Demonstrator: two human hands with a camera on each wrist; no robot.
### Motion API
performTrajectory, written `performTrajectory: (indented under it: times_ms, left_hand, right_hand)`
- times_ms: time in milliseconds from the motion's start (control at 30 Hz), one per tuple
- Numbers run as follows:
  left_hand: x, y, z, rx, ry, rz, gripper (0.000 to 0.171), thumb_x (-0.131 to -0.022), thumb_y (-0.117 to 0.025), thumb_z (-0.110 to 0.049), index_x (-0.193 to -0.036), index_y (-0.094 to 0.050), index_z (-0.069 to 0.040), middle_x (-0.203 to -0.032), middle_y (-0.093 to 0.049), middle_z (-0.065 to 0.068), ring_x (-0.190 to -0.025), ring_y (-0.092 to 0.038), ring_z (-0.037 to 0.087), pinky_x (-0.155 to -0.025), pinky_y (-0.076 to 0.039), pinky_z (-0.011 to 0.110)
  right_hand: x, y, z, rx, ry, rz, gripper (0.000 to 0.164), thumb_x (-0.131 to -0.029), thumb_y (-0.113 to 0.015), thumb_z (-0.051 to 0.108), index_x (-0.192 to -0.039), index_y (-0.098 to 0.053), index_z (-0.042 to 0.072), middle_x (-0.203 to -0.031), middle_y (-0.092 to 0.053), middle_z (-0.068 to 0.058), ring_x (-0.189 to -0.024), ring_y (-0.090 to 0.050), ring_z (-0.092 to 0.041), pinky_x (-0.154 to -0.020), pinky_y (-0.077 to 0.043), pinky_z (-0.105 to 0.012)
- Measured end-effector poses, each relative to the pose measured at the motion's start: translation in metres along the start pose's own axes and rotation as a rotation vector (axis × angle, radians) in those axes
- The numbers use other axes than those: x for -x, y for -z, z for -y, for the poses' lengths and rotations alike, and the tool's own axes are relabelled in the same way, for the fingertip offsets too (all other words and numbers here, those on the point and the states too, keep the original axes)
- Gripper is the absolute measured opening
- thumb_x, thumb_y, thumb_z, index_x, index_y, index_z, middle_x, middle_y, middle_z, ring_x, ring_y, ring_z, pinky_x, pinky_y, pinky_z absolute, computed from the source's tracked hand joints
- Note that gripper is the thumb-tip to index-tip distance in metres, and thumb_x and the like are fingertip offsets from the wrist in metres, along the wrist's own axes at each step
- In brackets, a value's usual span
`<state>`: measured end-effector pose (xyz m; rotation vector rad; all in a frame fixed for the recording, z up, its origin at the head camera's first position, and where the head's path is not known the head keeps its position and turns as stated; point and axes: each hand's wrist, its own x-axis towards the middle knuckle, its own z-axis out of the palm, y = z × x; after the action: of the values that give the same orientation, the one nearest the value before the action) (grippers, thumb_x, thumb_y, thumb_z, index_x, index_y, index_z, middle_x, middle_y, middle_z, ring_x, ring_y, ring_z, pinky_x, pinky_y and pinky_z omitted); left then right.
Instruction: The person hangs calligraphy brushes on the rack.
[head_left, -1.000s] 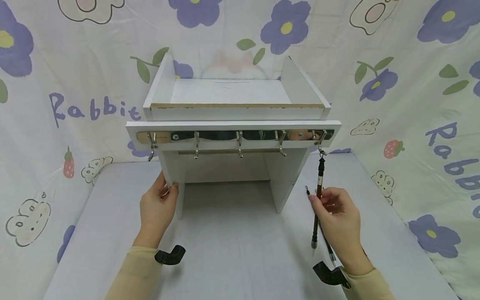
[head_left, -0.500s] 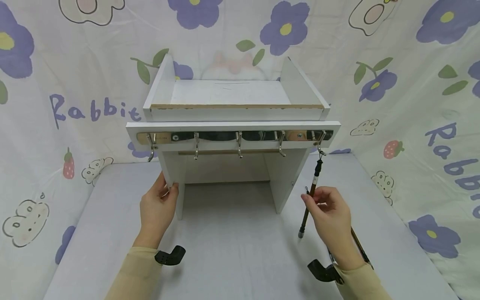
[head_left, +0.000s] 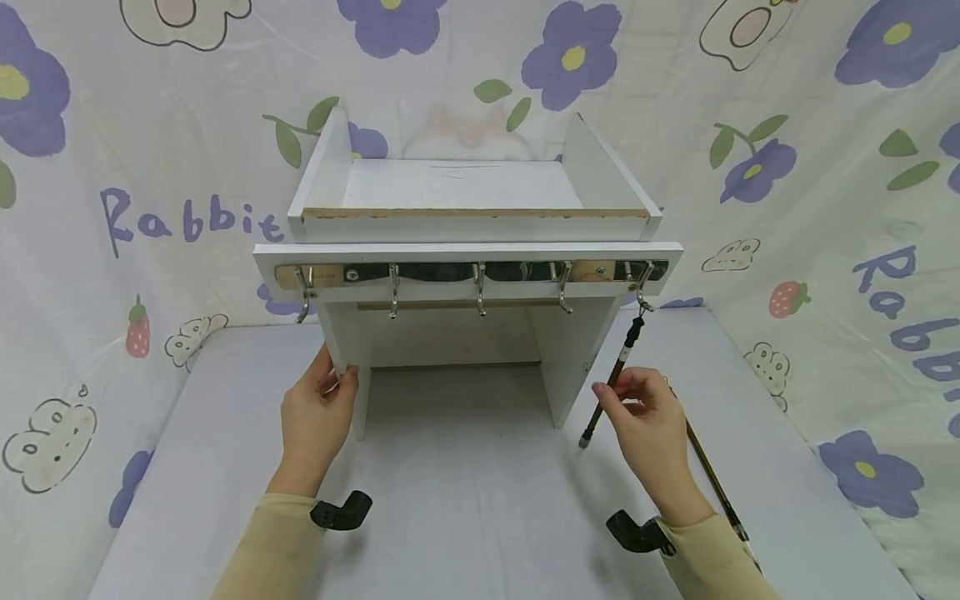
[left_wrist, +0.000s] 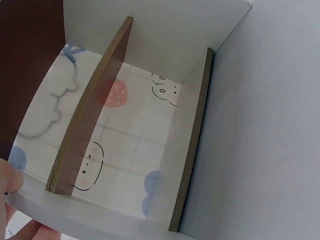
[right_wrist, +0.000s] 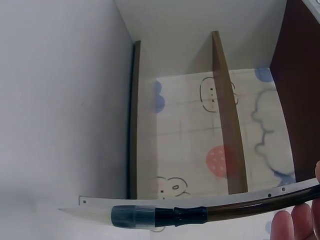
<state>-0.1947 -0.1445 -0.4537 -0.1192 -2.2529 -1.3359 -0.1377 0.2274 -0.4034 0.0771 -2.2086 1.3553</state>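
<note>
One slim, glossy brush pinched in right hand; left hand gripping flat white panel.

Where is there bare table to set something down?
Free: the table between left hand and right hand, before and under the shelf; also left of the left hand. Crowded: around the right hand, holding the hanging brush, another brush alongside.

Way in from front: between left panel and right panel, under hook rail. Left hand obstructs left edge; hanging brush, right hand crowd right.
</note>
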Motion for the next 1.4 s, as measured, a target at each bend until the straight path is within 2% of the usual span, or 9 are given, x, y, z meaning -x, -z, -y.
performTrajectory:
  times_ms: [533,1000,1300,1400]
  left_hand:
    - [0.0000,0.0000,-0.0017,-0.009,-0.003,-0.009,0.048,-0.094,-0.061,-0.016,-0.142,-0.052,-0.017,-0.128,-0.061,0.010,-0.100,-0.067,0.033,-0.079,-0.056,0.034]
    - [0.0001,-0.0004,0.0004,-0.010,0.006,-0.005,0.048,-0.094,-0.061,-0.016,-0.141,-0.052,-0.019,-0.128,-0.062,0.009,-0.101,-0.066,0.033,-0.080,-0.056,0.032]
    - [0.0001,-0.0004,0.0016,-0.006,0.013,-0.002,0.048,-0.095,-0.061,-0.016,-0.142,-0.052,-0.019,-0.129,-0.061,0.009,-0.101,-0.066,0.032,-0.080,-0.056,0.032]
    - [0.0001,-0.0006,0.0020,-0.003,0.014,-0.002,0.048,-0.095,-0.061,-0.017,-0.142,-0.051,-0.021,-0.129,-0.061,0.008,-0.102,-0.066,0.032,-0.080,-0.056,0.032]
  right_hand:
    - [-0.0007,0.0012,0.0008,0.008,-0.007,0.002,0.019,-0.084,-0.073,-0.001,-0.096,-0.058,-0.003,-0.087,-0.059,-0.008,-0.080,-0.060,-0.013,-0.067,-0.052,-0.015]
    - [-0.0011,0.0019,0.0010,0.014,0.024,-0.002,0.022,-0.083,-0.073,-0.002,-0.099,-0.058,-0.005,-0.088,-0.060,-0.011,-0.080,-0.060,-0.015,-0.068,-0.052,-0.013]
    - [0.0008,0.0048,0.0041,0.023,0.022,0.003,0.022,-0.084,-0.072,-0.002,-0.101,-0.059,-0.003,-0.088,-0.060,-0.010,-0.080,-0.060,-0.012,-0.067,-0.052,-0.014]
    - [0.0016,0.0077,-0.0038,0.034,0.031,0.006,0.024,-0.084,-0.073,0.000,-0.103,-0.059,0.000,-0.088,-0.061,-0.008,-0.080,-0.060,-0.011,-0.066,-0.051,-0.013]
